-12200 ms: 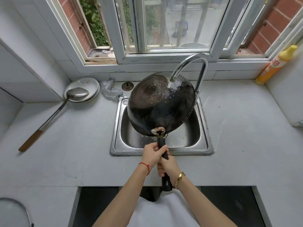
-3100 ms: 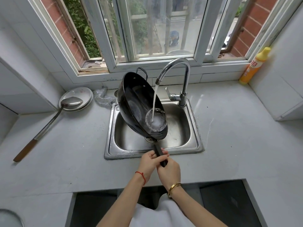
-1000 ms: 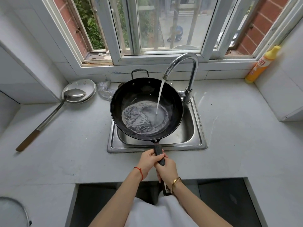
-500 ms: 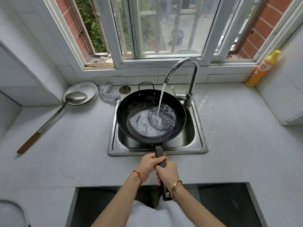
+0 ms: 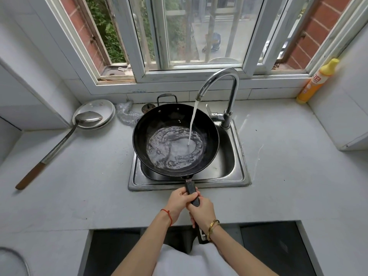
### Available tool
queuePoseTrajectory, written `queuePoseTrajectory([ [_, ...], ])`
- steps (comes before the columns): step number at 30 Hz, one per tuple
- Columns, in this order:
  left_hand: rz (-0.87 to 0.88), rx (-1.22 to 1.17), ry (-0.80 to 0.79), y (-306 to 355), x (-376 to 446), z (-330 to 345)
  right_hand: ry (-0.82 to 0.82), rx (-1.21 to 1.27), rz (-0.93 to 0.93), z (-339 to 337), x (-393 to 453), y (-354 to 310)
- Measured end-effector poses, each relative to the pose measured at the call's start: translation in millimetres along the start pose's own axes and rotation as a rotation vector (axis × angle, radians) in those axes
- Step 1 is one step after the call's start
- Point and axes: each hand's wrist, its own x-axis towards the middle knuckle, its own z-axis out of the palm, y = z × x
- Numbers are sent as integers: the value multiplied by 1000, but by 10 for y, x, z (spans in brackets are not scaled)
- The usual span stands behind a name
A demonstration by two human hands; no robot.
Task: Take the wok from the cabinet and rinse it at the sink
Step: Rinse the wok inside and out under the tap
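A black wok (image 5: 159,124) is held level over the steel sink (image 5: 237,166), open side up. Water runs from the chrome tap (image 5: 225,76) into it and pools, swirling, in the bottom. Its long black handle points toward me. My left hand (image 5: 179,202) grips the handle closest to the pan. My right hand (image 5: 203,212) grips it just behind, with the handle's end sticking out below my wrist.
A long metal ladle (image 5: 59,142) with a wooden grip rests on a steel plate (image 5: 103,108) at the back left. A steel scourer (image 5: 125,114) lies beside the plate. A yellow detergent bottle (image 5: 316,82) stands at the back right. The window is behind the tap.
The wok has swung from upside down, through tilted on its side, to level and upright. In the last second it shifted slightly left under the stream, and the water pooled in it has grown.
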Motion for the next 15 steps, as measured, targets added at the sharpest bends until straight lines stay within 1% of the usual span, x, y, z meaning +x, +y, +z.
queuePoseTrajectory([
  [8,-9,-31,-24,-51,11,-62,18,-8,-10,106,31,97],
  [15,-12,32,-78,-39,88,-94,81,33,-7,172,90,124],
])
